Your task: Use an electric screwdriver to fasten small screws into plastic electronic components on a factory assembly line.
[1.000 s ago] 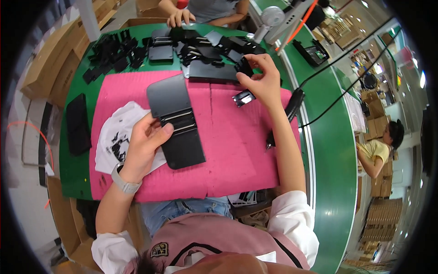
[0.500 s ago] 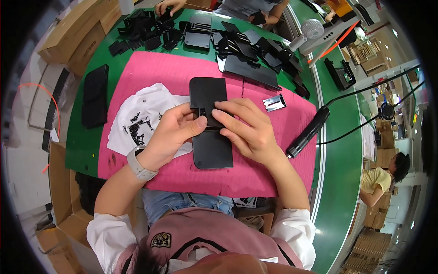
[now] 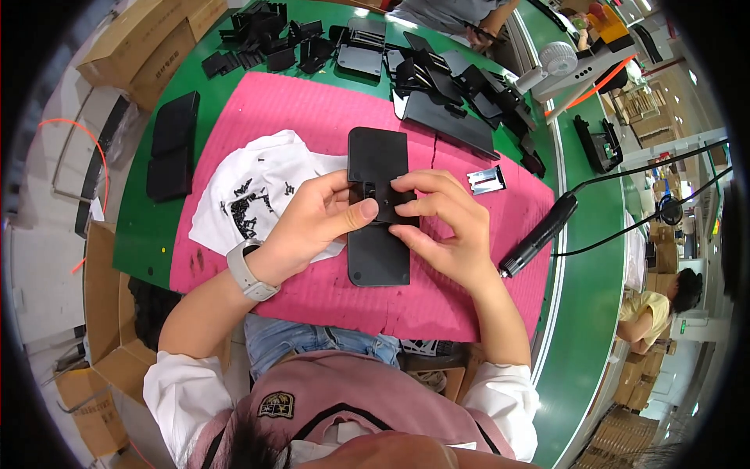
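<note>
Left hand [image 3: 308,227] and right hand [image 3: 455,224] grasp a flat black rounded-corner panel [image 3: 379,259]

The black panel stands lengthwise at the centre of the frame, above a pink ridged mat [image 3: 445,303] laid on a green worktop [image 3: 590,305]. The fingers of the left hand grasp its left edge near the middle, the thumb lying across the upper face. The fingers of the right hand are bent against its right side, fingertips touching the middle section and the thumb just below them.

Left of the panel, a crumpled white cloth [image 3: 285,152] carries a scatter of tiny black pieces [image 3: 244,217]. Right of the hands lie a small shiny silver metal part [image 3: 487,180] and a black cylindrical tool [image 3: 541,233] with a black cable. A long black panel [image 3: 449,127] rests at the mat's upper edge. Loose black plastic parts [image 3: 262,35] are heaped at the upper left, near the top edge; a white round-headed fan [image 3: 558,59] stands at the upper right.
</note>
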